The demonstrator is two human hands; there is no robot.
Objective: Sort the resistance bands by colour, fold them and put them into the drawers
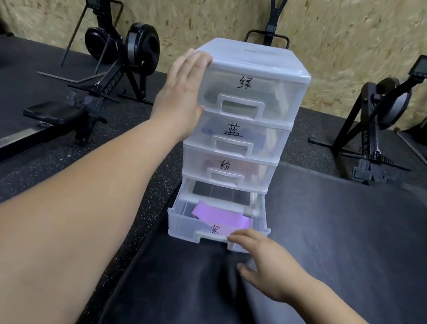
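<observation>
A white translucent drawer unit [254, 61] stands on the floor mat, each of its drawers marked with a handwritten character. The bottom drawer [184, 226] is pulled out, and a folded purple band [218, 216] lies inside it. The three drawers above are closed; greenish, blue and pink shapes show faintly through their fronts. My left hand [183, 91] rests flat against the unit's upper left side, fingers spread. My right hand [263, 263] touches the bottom drawer's front at its handle with its fingertips and holds nothing.
A black mat [184, 298] runs under the unit toward me. Rowing machines stand at the left [116, 60] and the right [383, 116] against a chipboard wall. Dark rubber flooring [349, 241] surrounds the unit.
</observation>
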